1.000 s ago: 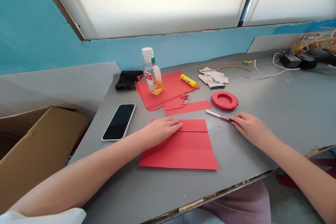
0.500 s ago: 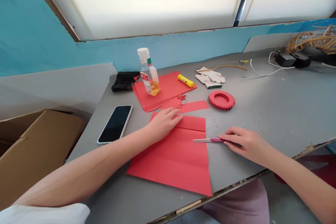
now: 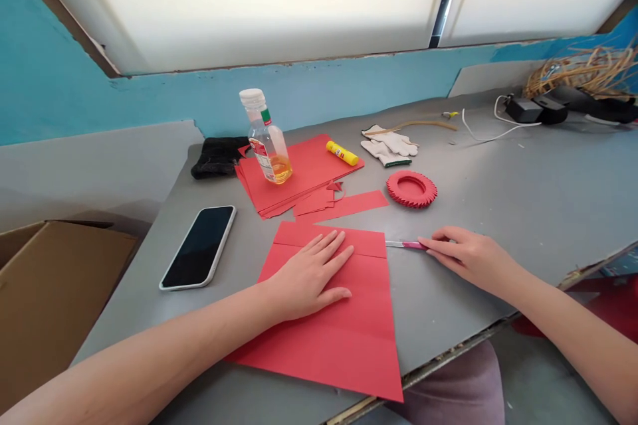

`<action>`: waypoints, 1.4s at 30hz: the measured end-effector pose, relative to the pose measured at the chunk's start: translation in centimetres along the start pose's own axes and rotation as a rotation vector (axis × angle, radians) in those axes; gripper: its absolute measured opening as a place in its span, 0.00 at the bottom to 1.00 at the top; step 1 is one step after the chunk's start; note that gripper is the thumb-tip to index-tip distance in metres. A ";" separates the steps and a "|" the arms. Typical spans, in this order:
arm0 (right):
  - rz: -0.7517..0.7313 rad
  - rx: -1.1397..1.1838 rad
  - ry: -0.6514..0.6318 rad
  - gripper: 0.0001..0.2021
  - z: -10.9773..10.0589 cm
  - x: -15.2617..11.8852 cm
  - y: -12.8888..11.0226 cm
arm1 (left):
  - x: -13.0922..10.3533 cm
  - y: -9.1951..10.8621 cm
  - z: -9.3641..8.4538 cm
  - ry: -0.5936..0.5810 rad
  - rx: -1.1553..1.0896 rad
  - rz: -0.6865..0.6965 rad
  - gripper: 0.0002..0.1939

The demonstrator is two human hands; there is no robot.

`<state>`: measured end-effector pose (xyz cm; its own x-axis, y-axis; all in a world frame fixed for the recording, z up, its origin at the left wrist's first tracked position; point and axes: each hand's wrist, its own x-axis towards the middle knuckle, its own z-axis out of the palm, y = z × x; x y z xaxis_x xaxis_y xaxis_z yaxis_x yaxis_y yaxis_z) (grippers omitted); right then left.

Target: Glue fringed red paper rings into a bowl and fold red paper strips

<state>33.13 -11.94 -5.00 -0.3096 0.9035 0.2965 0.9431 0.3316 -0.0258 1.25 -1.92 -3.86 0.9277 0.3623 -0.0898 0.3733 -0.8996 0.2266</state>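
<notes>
A red sheet of paper [image 3: 359,332] lies on the table, with a strip along its far end marked off by a crosswise line that looks like a folded flap's edge. My left hand [image 3: 314,275] rests flat on the sheet, fingers spread across that line, holding nothing. Off the sheet's right edge, my right hand [image 3: 466,255] pinches a pink-handled craft knife [image 3: 411,246]. Its blade points left and meets the paper's edge at the far strip; whether the tip is tucked inside the fold, I cannot tell.
Beyond the sheet lie red paper strips [image 3: 366,204], a red paper stack [image 3: 309,159] bearing a bottle [image 3: 269,146] and a glue stick [image 3: 342,153], and a red pleated paper ring [image 3: 411,188]. Gloves [image 3: 391,145] lie behind. A phone [image 3: 199,247] is left; a cardboard box [image 3: 64,305] stands beside the table.
My left hand has slid nearer and flattened with fingers spread. The knife has moved from above the sheet to its right edge, at the far strip. The view has shifted slightly.
</notes>
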 end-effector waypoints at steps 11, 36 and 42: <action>-0.068 -0.024 -0.039 0.16 -0.5 0.9 0.4 | -0.4 1.0 0.0 -0.049 -0.032 0.066 0.37; -0.117 0.035 -0.121 0.16 -0.1 3.7 1.5 | 0.0 1.2 0.2 -0.042 -0.067 0.098 0.42; -0.181 0.097 -0.089 0.15 0.4 5.9 0.4 | -0.1 1.3 0.3 -0.029 -0.064 0.101 0.42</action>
<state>31.59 -6.36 -3.62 -0.4862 0.8459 0.2191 0.8564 0.5112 -0.0731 1.63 -3.17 -3.84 0.9606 0.2623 -0.0914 0.2777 -0.9134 0.2976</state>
